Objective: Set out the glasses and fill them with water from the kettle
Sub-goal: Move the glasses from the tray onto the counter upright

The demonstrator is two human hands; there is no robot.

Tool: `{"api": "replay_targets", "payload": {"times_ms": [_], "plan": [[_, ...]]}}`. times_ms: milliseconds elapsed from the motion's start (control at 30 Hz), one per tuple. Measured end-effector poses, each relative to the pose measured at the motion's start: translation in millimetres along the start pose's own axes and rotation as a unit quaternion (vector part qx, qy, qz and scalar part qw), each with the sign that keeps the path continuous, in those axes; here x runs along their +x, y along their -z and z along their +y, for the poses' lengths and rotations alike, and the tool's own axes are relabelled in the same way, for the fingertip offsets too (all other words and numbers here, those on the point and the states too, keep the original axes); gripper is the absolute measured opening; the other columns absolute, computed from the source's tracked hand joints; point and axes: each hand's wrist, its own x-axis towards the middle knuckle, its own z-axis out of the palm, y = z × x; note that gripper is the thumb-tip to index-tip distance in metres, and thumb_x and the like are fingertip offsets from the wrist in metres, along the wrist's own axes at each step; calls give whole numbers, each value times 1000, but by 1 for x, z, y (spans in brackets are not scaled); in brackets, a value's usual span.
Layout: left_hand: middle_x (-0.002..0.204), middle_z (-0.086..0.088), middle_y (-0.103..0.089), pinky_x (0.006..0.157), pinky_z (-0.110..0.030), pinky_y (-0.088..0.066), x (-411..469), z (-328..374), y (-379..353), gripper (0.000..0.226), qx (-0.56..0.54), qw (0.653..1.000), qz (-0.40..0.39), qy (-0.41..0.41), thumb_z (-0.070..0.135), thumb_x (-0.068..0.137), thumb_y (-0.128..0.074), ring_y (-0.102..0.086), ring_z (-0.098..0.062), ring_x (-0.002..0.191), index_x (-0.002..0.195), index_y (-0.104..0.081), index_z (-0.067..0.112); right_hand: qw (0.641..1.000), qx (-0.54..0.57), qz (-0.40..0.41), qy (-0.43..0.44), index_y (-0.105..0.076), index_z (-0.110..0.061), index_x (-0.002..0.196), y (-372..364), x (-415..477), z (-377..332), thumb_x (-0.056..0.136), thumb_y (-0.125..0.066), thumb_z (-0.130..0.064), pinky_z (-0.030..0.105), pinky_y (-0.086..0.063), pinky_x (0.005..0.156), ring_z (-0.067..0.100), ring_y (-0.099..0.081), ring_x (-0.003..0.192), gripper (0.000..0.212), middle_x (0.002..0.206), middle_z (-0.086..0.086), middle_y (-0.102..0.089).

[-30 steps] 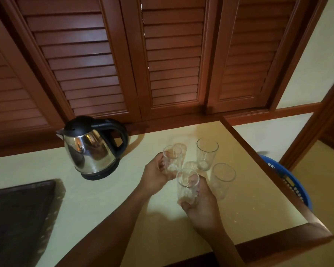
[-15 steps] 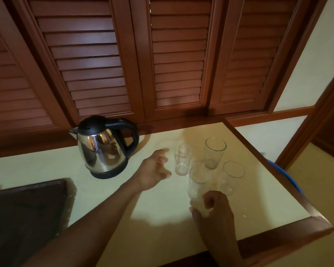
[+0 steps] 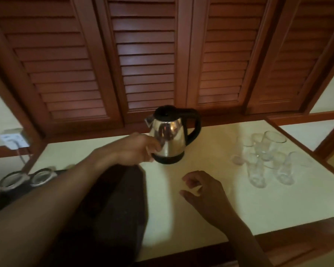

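A steel kettle (image 3: 170, 137) with a black lid, base and handle stands at the back of the pale table (image 3: 210, 189), its handle facing right. My left hand (image 3: 135, 149) is at the kettle's lower left side with its fingers loosely curled against the steel body, away from the handle. Several clear empty glasses (image 3: 266, 158) stand upright in a close group at the right of the table. Over the table in front of the kettle, my right hand (image 3: 202, 193) hovers with relaxed fingers and holds nothing.
A dark tray (image 3: 108, 199) lies on the left under my left forearm. Two round glass rims (image 3: 25, 178) show at its far left end. A wall socket (image 3: 14, 139) sits at the left. Louvred wooden shutters (image 3: 147, 54) stand behind, and a wooden edge (image 3: 297, 234) borders the table.
Both hands have left the glasses, which now stand alone on the right. My left hand has moved over to the kettle and my right hand has drawn back leftward. The view has swung left.
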Motion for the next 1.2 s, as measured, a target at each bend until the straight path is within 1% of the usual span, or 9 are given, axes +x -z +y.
{"api": "replay_targets", "payload": {"times_ms": [67,200,467,667,733,867,933,1033,1200], "plan": [[112,10,-70,84,-22,-53,-29,-32,18,41,36,999,-9,27,19,87,-82,-63,-4,89,125,-70,27,1000,7,-27,4,-67,-32,105,-24,2,-24,79,-83,-27,10,-45,73,0,-60,94,31,96,-14,-65],[114,12,-69,94,-33,-55,-89,-91,45,40,59,994,-16,89,25,88,-82,-66,-7,95,125,-69,32,995,-2,-92,37,-66,-34,112,-74,4,-70,81,-81,-33,14,-49,78,-2,-59,97,35,102,-17,-64],[124,14,-67,92,-28,-54,-181,-164,66,47,26,988,-48,144,37,83,-85,-68,-9,104,126,-68,36,963,-22,-242,115,-55,-37,136,-157,-3,-180,88,-72,-43,20,-46,94,1,-55,111,51,127,-15,-57],[122,20,-61,79,-15,-44,-203,-175,63,67,39,989,-59,130,25,78,-90,-64,-10,110,136,-62,41,920,-126,-316,195,-35,-37,151,-205,-7,-233,88,-71,-43,40,-37,111,16,-40,140,73,158,-8,-37],[122,20,-61,80,-11,-43,-204,-179,58,65,34,991,-38,120,22,78,-89,-62,-8,111,134,-63,41,914,-161,-314,202,-36,-35,150,-214,-7,-238,89,-72,-37,45,-39,110,21,-44,137,71,156,-4,-40],[133,12,-63,100,-30,-51,-204,-183,52,63,26,994,-27,106,20,78,-89,-60,-13,119,133,-64,36,918,-181,-296,190,-45,-34,138,-217,-3,-240,87,-74,-34,39,-44,99,21,-53,123,59,140,-4,-52],[135,8,-63,104,-35,-50,-203,-182,52,64,35,993,-34,104,20,77,-90,-58,-15,122,134,-64,32,914,-196,-304,182,-47,-35,132,-212,0,-238,86,-74,-34,40,-46,95,21,-54,117,54,134,-5,-54],[134,6,-63,105,-37,-48,-199,-181,46,68,65,992,-42,97,21,72,-92,-57,-17,124,133,-63,30,901,-229,-325,172,-48,-36,128,-202,7,-234,83,-76,-37,44,-49,94,21,-54,113,52,126,-5,-55],[134,4,-62,101,-39,-49,-190,-178,41,69,99,989,-55,95,20,69,-93,-55,-21,124,131,-63,30,887,-245,-365,141,-53,-31,129,-199,18,-232,80,-81,-31,47,-50,96,24,-56,114,57,128,-1,-57]]}}
